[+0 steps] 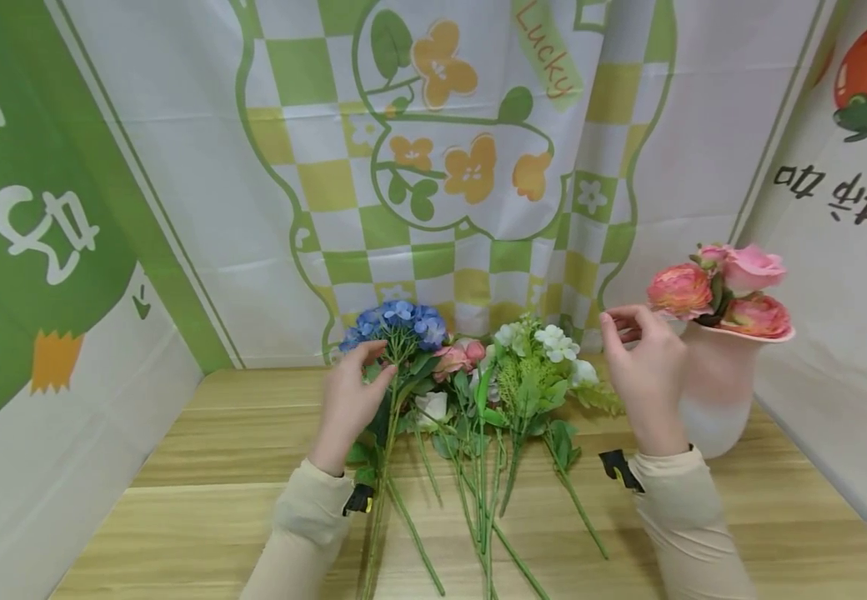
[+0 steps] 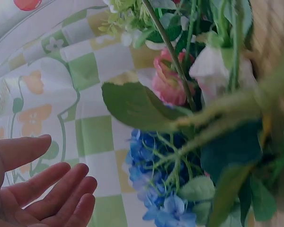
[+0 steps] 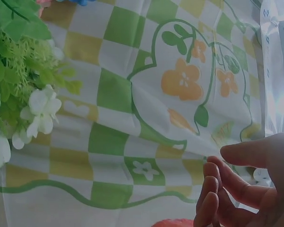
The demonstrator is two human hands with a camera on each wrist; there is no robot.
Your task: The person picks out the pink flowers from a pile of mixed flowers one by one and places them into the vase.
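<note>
Several artificial flowers lie side by side on the wooden table (image 1: 216,467): a blue hydrangea (image 1: 396,325), small pink roses (image 1: 459,357) and white blossoms with greenery (image 1: 546,350). My left hand (image 1: 373,362) hovers by the hydrangea's stem just under the bloom. In the left wrist view that hand (image 2: 61,161) is relaxed and holds nothing, with the hydrangea (image 2: 161,189) beside it. My right hand (image 1: 617,329) is raised next to the pink flowers (image 1: 726,292) standing in a pale vase (image 1: 714,392). The right wrist view shows my right hand (image 3: 222,163) loosely curled and empty.
A green, yellow and white checked cloth backdrop (image 1: 478,167) hangs close behind the table, and printed cloth walls close both sides. The flowers' long green stems (image 1: 478,517) reach toward the table's near edge. The vase stands at the right, close to the side cloth.
</note>
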